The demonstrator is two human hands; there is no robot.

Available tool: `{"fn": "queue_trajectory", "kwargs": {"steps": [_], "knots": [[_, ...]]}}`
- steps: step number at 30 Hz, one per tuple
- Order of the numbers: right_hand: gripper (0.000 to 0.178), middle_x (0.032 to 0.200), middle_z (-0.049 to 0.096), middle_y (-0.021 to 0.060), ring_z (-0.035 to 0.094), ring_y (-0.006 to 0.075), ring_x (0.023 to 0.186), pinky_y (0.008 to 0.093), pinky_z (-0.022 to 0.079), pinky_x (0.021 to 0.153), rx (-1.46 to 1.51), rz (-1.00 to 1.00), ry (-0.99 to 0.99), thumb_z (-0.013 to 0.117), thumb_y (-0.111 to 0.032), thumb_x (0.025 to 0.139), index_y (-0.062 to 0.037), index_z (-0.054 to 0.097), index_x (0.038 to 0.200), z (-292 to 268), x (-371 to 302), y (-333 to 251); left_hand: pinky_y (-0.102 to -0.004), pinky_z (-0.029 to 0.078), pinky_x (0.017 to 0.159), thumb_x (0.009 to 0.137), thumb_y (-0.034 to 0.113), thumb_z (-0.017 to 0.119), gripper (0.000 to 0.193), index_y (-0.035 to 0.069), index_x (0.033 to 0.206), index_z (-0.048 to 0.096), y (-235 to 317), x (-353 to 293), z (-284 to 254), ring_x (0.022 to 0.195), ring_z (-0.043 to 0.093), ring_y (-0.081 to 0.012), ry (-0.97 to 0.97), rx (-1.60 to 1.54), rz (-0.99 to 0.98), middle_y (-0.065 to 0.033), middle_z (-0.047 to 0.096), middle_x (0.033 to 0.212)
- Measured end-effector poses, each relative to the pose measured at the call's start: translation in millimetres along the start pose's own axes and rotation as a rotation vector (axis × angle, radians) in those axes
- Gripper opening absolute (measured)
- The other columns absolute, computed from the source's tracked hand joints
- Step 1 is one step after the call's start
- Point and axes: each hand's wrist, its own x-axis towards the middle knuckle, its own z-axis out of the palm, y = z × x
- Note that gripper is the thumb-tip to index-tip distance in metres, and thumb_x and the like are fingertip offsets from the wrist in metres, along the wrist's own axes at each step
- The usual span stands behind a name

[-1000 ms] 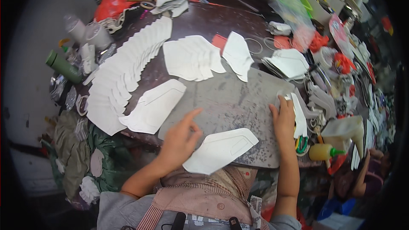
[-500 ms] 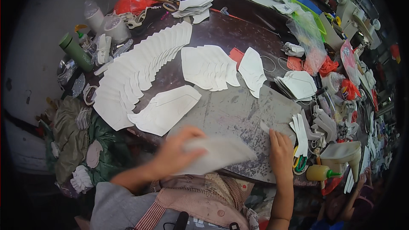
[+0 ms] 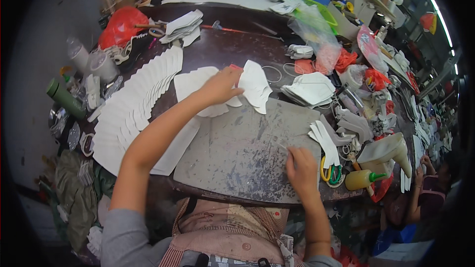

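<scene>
My left hand reaches over the right end of a short fan of white cut pieces. Its thumb and fingers are apart, and whether they touch the pieces is hard to tell. Just right of it lies a separate small pile of white pieces, with a bit of red showing between. Over the worn grey board, my right hand pinches a small, thin, pale flat piece whose kind is unclear. Beneath my left forearm, larger white pieces are partly hidden.
A long fan of white pieces curves along the left. At right are a stack of white pieces, white strips, scissors and a yellow bottle with a green tip. A green flask stands far left. Another person is at far right.
My left hand has moved up and away from my body to the short fan, and the white piece it held is gone from it. My right hand keeps its pinch. The view has shifted.
</scene>
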Motion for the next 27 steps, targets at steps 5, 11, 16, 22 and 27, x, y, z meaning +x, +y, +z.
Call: {"fn": "queue_trajectory", "kwargs": {"steps": [5, 11, 16, 22, 27], "knots": [[0.017, 0.082, 0.065, 0.0057, 0.057, 0.0091, 0.055, 0.0239, 0.044, 0.047, 0.938, 0.617, 0.028, 0.063, -0.005, 0.096, 0.0084, 0.064, 0.107, -33, -42, -24, -0.0505, 0.050, 0.094, 0.084, 0.024, 0.079, 0.084, -0.004, 0.146, 0.031, -4, 101, 37, 0.112, 0.063, -0.0381, -0.168, -0.227, -0.584, -0.0298, 0.055, 0.131], [0.017, 0.073, 0.064, 0.0053, 0.056, 0.0104, 0.050, 0.0239, 0.044, 0.044, 1.126, 0.843, 0.340, 0.063, -0.006, 0.096, 0.0068, 0.063, 0.106, -9, -50, 32, -0.0515, 0.057, 0.083, 0.083, 0.000, 0.076, 0.107, 0.002, 0.157, -0.001, 31, 80, 25, 0.102, 0.068, -0.0347, 0.067, -1.215, -0.627, -0.0288, 0.056, 0.130], [0.012, 0.067, 0.062, 0.0053, 0.055, 0.0103, 0.048, 0.0236, 0.043, 0.040, 1.049, 0.754, 0.317, 0.063, -0.011, 0.097, 0.0007, 0.061, 0.095, -4, -62, 30, -0.0394, 0.055, 0.093, 0.082, -0.004, 0.074, 0.084, -0.003, 0.150, 0.025, 35, 47, 57, 0.110, 0.065, -0.0274, 0.175, -1.249, -0.412, -0.0205, 0.058, 0.131], [0.013, 0.064, 0.061, 0.0036, 0.054, 0.0096, 0.046, 0.0229, 0.042, 0.041, 1.035, 0.767, 0.329, 0.065, -0.012, 0.096, 0.0004, 0.062, 0.093, 0, -62, 33, -0.0324, 0.051, 0.098, 0.085, -0.003, 0.071, 0.059, -0.008, 0.138, 0.043, 39, 38, 63, 0.111, 0.065, -0.0223, 0.269, -1.264, -0.451, -0.0164, 0.065, 0.122], [0.012, 0.065, 0.061, 0.0021, 0.054, 0.0090, 0.045, 0.0223, 0.042, 0.041, 0.994, 0.732, 0.310, 0.066, -0.010, 0.096, 0.0014, 0.063, 0.094, 4, -63, 33, -0.0395, 0.044, 0.106, 0.088, 0.010, 0.072, 0.072, -0.007, 0.146, 0.032, 21, 58, 67, 0.127, 0.052, -0.0320, 0.440, -0.949, -0.334, -0.0230, 0.050, 0.139]]}}
